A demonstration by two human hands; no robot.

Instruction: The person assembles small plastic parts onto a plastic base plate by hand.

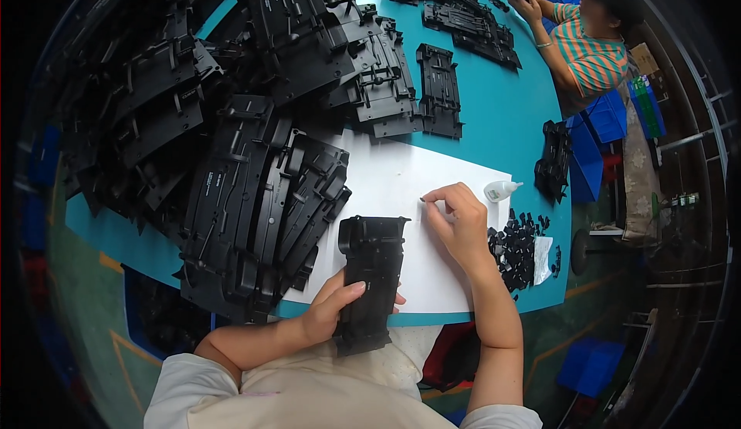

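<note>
My left hand [332,305] is closed round a black moulded plastic panel [372,282], thumb on its face and fingertips showing at its right edge. The panel is held upright at the table's front edge. Over the white sheet [432,282], my right hand [461,217] pinches a tiny dark piece [423,200] between thumb and forefinger; its exact shape is too small to tell. Beside that hand are a small white squeeze bottle [502,190] lying tilted and a heap of small black plastic pieces [515,248].
Tall stacks of black panels [247,197] crowd the left, close to my left hand. More panels [440,89] lie farther back on the teal table [509,120]. A clear plastic bag [543,261] lies on the small pieces. Across the table, a person [590,51] holds a dark part.
</note>
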